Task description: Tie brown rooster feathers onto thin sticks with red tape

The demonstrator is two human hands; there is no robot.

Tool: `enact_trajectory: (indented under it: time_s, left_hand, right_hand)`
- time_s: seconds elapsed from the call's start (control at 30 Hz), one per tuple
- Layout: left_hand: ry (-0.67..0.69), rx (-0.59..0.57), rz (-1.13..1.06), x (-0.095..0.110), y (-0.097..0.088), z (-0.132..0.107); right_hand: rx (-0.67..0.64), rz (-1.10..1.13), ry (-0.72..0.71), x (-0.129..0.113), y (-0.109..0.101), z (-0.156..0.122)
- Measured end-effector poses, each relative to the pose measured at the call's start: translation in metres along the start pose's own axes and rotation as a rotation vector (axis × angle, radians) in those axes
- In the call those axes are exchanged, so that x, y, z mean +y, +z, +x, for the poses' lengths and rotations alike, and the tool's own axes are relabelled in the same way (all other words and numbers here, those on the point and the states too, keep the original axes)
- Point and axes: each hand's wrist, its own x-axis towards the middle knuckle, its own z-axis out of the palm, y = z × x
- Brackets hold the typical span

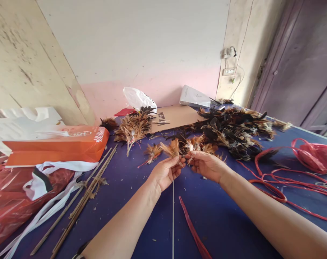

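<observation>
My left hand pinches a small fan of tan feathers above the blue table. My right hand is closed beside it, its fingertips touching the left ones, holding brown and white feathers. Just behind both hands lies a large heap of dark and brown feathers. A tied feather bunch lies to the far left of the hands, and a smaller bunch sits near my left hand.
Thin sticks lie at left beside an orange bag and red plastic. Red plastic string and a red bag lie at right. A red strip lies between my forearms. Cardboard sits at the back.
</observation>
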Motion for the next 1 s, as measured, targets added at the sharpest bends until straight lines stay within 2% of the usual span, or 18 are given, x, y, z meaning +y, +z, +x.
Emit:
enact_trajectory:
  time_s: [0.2,0.5,0.67,0.87,0.93,1.0]
  left_hand:
    - [-0.030,-0.035,0.034,-0.009,0.006,-0.004]
    - [-0.096,-0.117,0.007,-0.008,0.003,-0.002]
    - [0.026,-0.086,0.145,-0.008,0.003,-0.003]
    - [0.117,-0.113,0.298,-0.010,0.006,-0.005]
    - [0.141,-0.084,0.293,-0.010,0.006,-0.004]
    - [0.182,-0.007,0.272,-0.009,0.004,-0.002]
  right_hand:
    - [0.001,-0.101,-0.109,0.012,0.018,-0.005]
    - [0.056,-0.400,-0.357,0.014,0.027,-0.009]
    - [0.208,-0.429,-0.367,0.010,0.032,-0.011]
    - [0.158,-0.448,-0.351,0.010,0.031,-0.010]
    - [0.174,-0.446,-0.356,0.010,0.029,-0.010]
    - [0.228,-0.475,-0.359,0.010,0.027,-0.009]
